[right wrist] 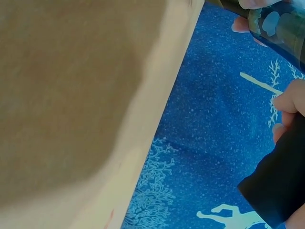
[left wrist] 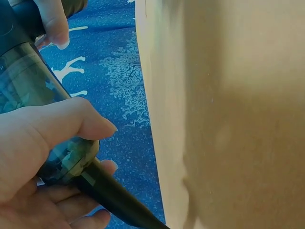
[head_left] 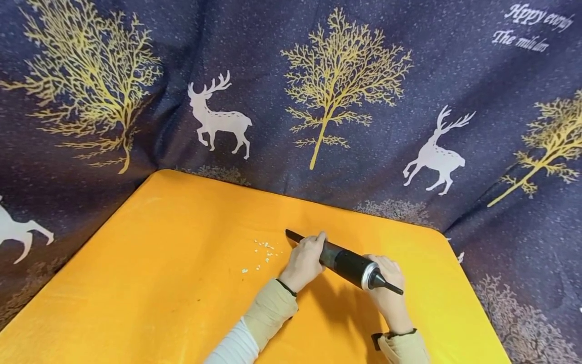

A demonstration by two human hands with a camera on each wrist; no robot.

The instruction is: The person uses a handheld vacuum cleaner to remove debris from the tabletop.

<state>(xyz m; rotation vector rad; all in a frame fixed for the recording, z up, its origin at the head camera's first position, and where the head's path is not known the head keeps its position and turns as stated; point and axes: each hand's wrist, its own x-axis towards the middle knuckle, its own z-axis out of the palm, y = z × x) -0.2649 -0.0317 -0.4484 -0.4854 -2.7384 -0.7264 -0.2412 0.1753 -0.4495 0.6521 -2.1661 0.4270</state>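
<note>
A black handheld vacuum cleaner [head_left: 351, 267] is held over the table, its narrow nozzle [head_left: 293, 236] pointing away to the left. Around the front of its clear dust cup [left wrist: 24, 78], by the nozzle, my left hand [head_left: 305, 259] is wrapped, thumb on one side and fingers on the other. Pale scraps [left wrist: 72, 156] show through that cup. My right hand [head_left: 390, 284] grips the vacuum's dark handle [right wrist: 279, 179], which the body partly hides in the head view. Small white scraps [head_left: 244, 270] lie scattered on the table, left of my left hand.
The yellow-orange tabletop [head_left: 182, 242] has rounded far corners. Behind it and at both sides hangs a dark blue cloth [head_left: 273, 96] printed with trees and white deer. A black strap end [head_left: 376, 341] sticks out beside the right cuff.
</note>
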